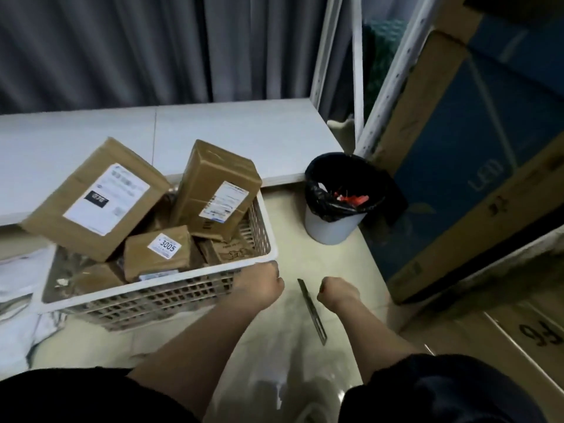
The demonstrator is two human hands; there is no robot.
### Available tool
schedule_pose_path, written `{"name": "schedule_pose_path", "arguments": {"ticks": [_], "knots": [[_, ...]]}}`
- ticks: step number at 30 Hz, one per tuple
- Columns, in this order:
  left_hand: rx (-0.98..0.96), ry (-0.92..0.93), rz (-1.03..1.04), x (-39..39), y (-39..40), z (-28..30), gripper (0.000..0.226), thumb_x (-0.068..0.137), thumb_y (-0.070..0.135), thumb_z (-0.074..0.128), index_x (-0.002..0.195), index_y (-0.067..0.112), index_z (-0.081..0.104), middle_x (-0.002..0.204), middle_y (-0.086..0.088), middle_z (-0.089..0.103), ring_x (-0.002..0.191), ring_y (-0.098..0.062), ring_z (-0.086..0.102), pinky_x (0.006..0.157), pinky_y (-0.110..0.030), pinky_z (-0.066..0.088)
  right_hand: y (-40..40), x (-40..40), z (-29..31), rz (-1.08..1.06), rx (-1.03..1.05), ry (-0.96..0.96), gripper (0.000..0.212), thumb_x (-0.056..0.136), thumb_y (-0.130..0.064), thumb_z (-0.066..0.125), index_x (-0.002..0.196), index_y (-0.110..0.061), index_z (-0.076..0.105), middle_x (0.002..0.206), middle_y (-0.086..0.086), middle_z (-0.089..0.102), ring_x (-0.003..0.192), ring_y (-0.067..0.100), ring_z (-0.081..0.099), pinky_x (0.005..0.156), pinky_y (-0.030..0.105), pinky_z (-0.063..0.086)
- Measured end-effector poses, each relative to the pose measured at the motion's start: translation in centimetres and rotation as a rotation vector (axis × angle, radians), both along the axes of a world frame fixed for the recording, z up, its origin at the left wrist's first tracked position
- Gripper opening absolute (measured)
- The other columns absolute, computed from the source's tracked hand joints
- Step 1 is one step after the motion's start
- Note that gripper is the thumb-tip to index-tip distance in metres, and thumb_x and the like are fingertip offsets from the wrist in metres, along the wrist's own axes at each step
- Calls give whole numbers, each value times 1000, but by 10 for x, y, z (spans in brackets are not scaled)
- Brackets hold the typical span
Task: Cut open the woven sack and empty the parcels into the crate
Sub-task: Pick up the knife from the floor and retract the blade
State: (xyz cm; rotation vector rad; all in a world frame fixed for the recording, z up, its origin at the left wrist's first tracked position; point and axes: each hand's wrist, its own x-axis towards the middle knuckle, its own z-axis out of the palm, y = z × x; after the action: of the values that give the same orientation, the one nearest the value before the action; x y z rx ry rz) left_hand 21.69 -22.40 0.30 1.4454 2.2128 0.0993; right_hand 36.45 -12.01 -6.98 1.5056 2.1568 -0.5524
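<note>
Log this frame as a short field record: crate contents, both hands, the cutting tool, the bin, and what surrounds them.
crate: white perforated crate on the floor, piled with brown parcels, one labelled 3005
left hand: left hand closed, at the crate's near right corner
right hand: right hand fisted, holding nothing visible
tool: slim knife lying on the floor between the hands
bin: white bin with black liner, red scraps inside
sack: white material at left edge, partly out of frame
backdrop: grey curtain, large carton at right
</note>
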Motion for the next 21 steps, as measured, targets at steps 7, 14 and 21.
{"name": "schedule_pose_path", "arguments": {"ticks": [7,14,21], "knots": [[-151,-103,-104,-4,2,-97,30,96,33,41,118,18,55,117,-4,63,104,-22,60,86,-32,49,4,7,-119,-178,-29,-89,33,94,-16,39,126,-14,46,127,6,57,117,24,56,87,29,45],[-252,-169,-116,-10,2,-148,30,96,38,41,116,19,54,113,-2,65,100,-21,61,81,-31,46,-1,-12,-188,-343,18,3,33,97,-16,33,128,-12,43,126,8,48,116,27,50,86,36,44],[-290,-158,-128,-17,2,-165,28,97,36,41,112,19,56,110,-3,65,97,-21,60,76,-30,44,0,-13,-207,-543,-56,91,32,91,-22,49,121,-10,46,121,13,53,113,34,56,89,37,45]]}}
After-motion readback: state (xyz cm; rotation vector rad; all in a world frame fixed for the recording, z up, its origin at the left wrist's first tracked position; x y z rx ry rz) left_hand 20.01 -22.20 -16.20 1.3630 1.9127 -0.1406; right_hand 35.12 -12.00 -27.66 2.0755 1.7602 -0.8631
